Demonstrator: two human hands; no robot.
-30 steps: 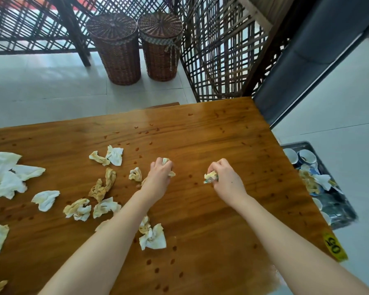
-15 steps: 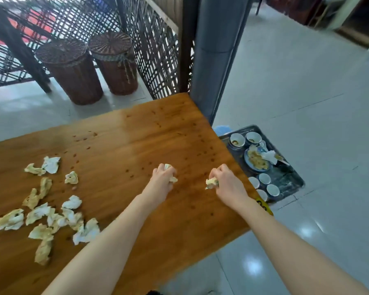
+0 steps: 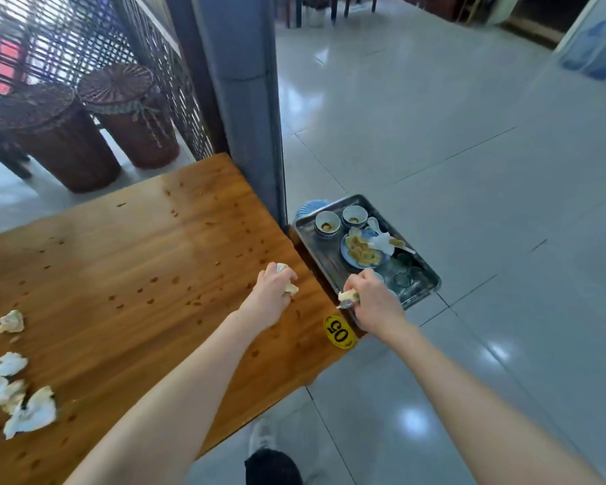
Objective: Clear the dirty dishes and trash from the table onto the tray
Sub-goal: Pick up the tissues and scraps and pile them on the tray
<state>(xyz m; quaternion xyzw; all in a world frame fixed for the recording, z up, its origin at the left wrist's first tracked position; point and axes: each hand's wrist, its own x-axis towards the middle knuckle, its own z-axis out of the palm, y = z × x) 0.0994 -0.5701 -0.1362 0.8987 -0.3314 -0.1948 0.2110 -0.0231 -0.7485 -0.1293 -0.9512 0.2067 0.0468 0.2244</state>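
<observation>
My left hand (image 3: 273, 292) grips a crumpled tissue wad (image 3: 290, 288) above the right end of the wooden table (image 3: 137, 274). Past the table's right edge, my right hand (image 3: 373, 302) holds another soiled wad (image 3: 347, 296) over the near corner of the dark metal tray (image 3: 424, 278). That tray stands low beside the table and holds two small bowls (image 3: 327, 223), a blue plate (image 3: 362, 252) with food scraps and tissue, and other small cups. Several crumpled tissues (image 3: 28, 414) lie on the table's left part.
A grey pillar (image 3: 245, 99) rises at the table's far right corner, with a lattice screen and two wicker baskets (image 3: 84, 124) to its left. A yellow "05" sticker (image 3: 340, 332) marks the table's near right corner. Tiled floor spreads to the right. My shoe (image 3: 263, 439) shows below.
Both hands have carried their tissue wads rightward. The right hand has passed the table edge to above the tray. My view has swung right, bringing the whole tray into sight.
</observation>
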